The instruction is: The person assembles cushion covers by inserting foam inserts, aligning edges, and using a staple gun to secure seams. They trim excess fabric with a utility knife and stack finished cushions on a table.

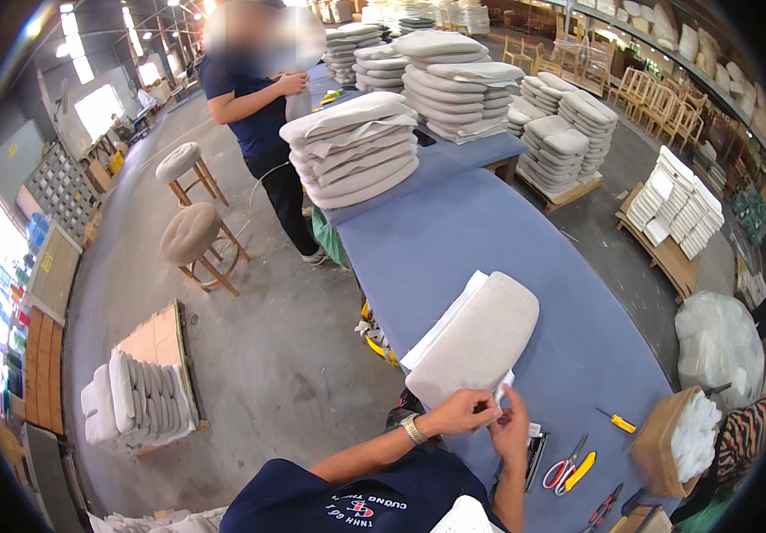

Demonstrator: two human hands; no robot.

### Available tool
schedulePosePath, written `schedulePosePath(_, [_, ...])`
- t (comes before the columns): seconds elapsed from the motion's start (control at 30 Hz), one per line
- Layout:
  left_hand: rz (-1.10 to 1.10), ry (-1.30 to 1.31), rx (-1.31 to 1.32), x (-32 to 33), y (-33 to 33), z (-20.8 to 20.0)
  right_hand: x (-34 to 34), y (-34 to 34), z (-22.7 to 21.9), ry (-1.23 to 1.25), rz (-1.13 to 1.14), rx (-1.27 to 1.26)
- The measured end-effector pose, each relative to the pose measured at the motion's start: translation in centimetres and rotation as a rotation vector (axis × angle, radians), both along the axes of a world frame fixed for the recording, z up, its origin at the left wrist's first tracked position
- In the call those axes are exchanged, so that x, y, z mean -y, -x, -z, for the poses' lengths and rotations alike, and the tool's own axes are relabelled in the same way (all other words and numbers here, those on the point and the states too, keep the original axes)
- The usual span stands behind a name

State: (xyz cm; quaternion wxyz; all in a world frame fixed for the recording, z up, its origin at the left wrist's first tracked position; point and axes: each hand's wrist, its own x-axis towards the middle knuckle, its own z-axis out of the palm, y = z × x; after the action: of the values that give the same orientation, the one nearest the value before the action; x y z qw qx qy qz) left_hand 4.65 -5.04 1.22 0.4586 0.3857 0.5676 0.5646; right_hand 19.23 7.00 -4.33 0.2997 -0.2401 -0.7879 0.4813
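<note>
The long, flat, blue-grey table (440, 235) bears one pale grey padded cushion (472, 342), red-handled metal scissors (567, 463), a slim yellow-handled tool (622, 422) and stacked pale cushions (354, 160).

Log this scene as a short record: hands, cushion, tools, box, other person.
Left hand: fingers bent at the cushion's near end; grip unclear
Right hand: close beside the left; grip unclear
Cushion: pale grey, on the blue table
Tools: red-handled scissors, right of the hands
Box: brown, holding white stuffing
Other person: standing, beyond stools
</note>
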Motion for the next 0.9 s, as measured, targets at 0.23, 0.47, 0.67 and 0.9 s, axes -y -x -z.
schedulePosePath(0.23, [-0.221,-0.045,0.049,5.2,4.6,-2.0,4.1,2.0,-1.7,0.478,-0.130,0.241])
schedulePosePath(0.47, [-0.404,-0.064,0.111,9.1,9.4,-2.9,4.9,0.8,-0.4,0.556,-0.074,0.154])
schedulePosePath(0.67, [-0.205,-0.021,0.081,9.3,11.6,-1.8,6.5,4.4,-1.1,0.557,0.095,0.014])
schedulePosePath(0.9, [-0.211,0.011,-0.164,17.0,17.2,-0.2,13.5,20.3,-4.2,0.489,-0.112,-0.095])
